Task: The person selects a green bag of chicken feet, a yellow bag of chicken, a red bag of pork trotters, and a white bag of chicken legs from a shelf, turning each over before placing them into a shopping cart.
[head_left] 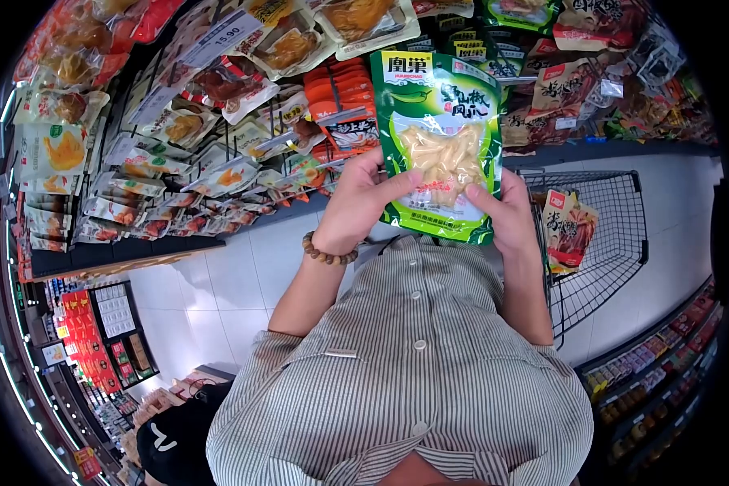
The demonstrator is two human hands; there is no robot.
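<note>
Between both hands is a green packet of chicken feet (444,150), held upright with its printed front and clear window facing me. My left hand (364,198) grips its left edge, thumb pressed on the front and fingers behind. A beaded bracelet circles that wrist. My right hand (506,212) pinches the lower right side the same way, thumb in front. The fingers behind the packet are mostly hidden. To the right, a shopping cart (641,219) holds a red and white snack packet (569,231).
Racks of hanging packaged snacks (219,174) fill the left and front, with a price tag (223,39) reading 15.90. More shelves (660,373) stand at the lower right. Behind me at lower left is a black cap (182,437). Pale floor tiles (215,312) show below the racks.
</note>
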